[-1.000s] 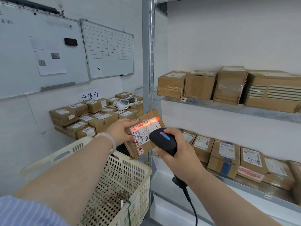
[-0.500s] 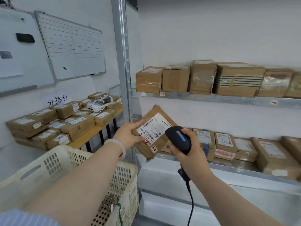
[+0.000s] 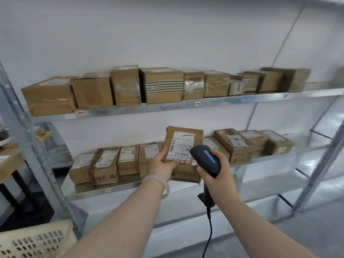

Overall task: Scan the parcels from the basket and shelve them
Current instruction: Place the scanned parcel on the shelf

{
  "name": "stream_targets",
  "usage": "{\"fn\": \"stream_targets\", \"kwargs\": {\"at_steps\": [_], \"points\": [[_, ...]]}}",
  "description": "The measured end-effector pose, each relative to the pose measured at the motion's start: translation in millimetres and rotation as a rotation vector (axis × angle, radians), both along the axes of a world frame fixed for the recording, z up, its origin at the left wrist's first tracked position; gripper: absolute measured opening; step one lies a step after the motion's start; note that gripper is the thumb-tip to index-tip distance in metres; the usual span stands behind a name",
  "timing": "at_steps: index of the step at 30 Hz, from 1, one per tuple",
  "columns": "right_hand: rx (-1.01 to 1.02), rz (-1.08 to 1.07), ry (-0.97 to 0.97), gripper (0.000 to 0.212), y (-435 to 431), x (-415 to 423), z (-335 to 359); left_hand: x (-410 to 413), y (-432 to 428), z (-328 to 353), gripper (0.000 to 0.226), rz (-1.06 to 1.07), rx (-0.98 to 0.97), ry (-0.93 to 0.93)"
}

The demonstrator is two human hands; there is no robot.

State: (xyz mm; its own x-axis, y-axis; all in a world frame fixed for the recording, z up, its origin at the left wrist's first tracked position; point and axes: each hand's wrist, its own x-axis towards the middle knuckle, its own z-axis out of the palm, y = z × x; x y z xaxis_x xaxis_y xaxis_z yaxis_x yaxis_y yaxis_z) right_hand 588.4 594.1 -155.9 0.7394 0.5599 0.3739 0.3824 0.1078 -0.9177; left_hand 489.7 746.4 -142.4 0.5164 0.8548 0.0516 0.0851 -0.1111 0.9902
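Note:
My left hand (image 3: 163, 162) grips a brown taped parcel (image 3: 183, 140) with a white shipping label, held upright in front of the lower shelf (image 3: 130, 185). My right hand (image 3: 214, 168) holds the black barcode scanner (image 3: 205, 158) by its handle, right beside the parcel's lower right corner; its cable hangs down. The cream perforated basket (image 3: 35, 241) shows at the bottom left corner.
The upper shelf (image 3: 167, 106) carries a row of brown boxes. The lower shelf holds several labelled parcels on both sides of the held one. A metal shelf upright (image 3: 33, 146) stands at left, a wooden table (image 3: 9, 162) beyond it. More shelving frame is at right.
The view has swung right, away from the whiteboards and sorting table. The parcel was turned upright and moved along the lower shelf. The red scan light of a second ago is gone.

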Motion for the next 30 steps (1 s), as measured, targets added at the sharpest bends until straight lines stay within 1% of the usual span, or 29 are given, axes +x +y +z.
{"fn": "stream_targets", "kwargs": {"at_steps": [5, 9, 12, 16, 21, 26, 30], "points": [[0.012, -0.164, 0.050, 0.059, -53, 81, -1, 105, -48, -4, 0.073, -0.137, -0.070, -0.027], [-0.014, -0.253, 0.088, 0.058, -95, 159, -1, 196, -87, -10, 0.073, -0.211, -0.064, -0.034], [-0.023, -0.307, 0.101, 0.055, -124, 217, -3, 257, -115, -14, 0.073, -0.257, -0.011, 0.004], [-0.061, -0.359, 0.101, 0.053, -155, 284, -2, 331, -143, -14, 0.072, -0.323, 0.001, 0.048], [-0.046, -0.431, 0.133, 0.052, -164, 346, -8, 397, -152, -21, 0.071, -0.401, 0.121, 0.158], [-0.033, -0.506, 0.141, 0.053, -158, 392, -15, 456, -141, -30, 0.074, -0.502, 0.156, 0.204], [-0.023, -0.584, 0.134, 0.053, -155, 424, -10, 497, -136, -27, 0.079, -0.565, 0.152, 0.199]]}}
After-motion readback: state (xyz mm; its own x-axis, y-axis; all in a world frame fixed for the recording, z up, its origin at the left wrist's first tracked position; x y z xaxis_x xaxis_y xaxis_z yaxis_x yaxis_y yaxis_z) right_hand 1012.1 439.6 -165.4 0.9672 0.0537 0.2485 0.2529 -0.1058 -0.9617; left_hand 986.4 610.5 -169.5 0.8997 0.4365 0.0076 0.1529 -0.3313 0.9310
